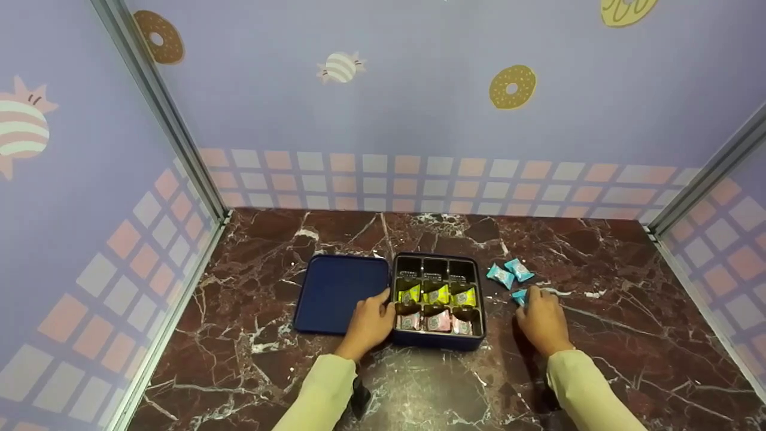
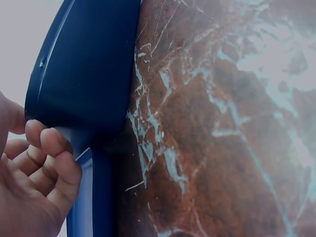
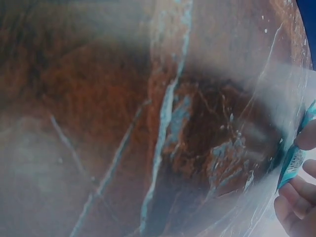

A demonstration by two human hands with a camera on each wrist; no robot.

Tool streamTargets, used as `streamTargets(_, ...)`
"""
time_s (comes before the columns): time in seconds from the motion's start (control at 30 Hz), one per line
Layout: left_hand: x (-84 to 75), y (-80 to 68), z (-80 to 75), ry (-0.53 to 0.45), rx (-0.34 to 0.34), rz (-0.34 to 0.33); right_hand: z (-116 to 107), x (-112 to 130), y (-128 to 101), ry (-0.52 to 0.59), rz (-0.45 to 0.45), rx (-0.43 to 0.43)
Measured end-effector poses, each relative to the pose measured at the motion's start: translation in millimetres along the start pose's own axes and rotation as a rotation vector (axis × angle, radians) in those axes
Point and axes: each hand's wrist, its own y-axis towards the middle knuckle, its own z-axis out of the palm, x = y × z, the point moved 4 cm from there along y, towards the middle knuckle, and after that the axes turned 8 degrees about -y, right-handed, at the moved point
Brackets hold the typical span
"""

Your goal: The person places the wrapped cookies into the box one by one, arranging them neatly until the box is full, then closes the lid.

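A dark blue box [image 1: 440, 342] with a divided tray inside holds candies in yellow wrappers [image 1: 436, 294] in the middle row and pink wrappers [image 1: 438, 321] in the front row. My left hand [image 1: 371, 323] holds the box's left side, thumb at the rim and curled fingers [image 2: 66, 168] by the outer wall. To the right, my right hand [image 1: 543, 320] pinches a blue-wrapped candy [image 3: 292, 163] low over the table. Two more blue-wrapped candies [image 1: 501, 276] lie just beyond that hand. The back row's compartments [image 1: 435, 267] look dark, with no candy visible.
A flat dark blue lid [image 1: 341, 293] lies left of the box, right beside it. The table [image 1: 251, 383] has a dark red marbled top. Patterned lilac panels [image 1: 419, 108] in metal frames enclose it at the back and both sides.
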Motion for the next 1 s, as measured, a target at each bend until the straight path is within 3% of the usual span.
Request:
streamTargets(0.7,-0.7,-2.4,1.1,0.049,-0.047,0.009,-3.5,11.9,7.3,0.101,-0.010,-0.053)
streamTargets(1.0,-2.3,-1.8,-0.6,0.030,-0.068,0.023,-7.9,31.0,17.4,0.179,-0.001,0.019)
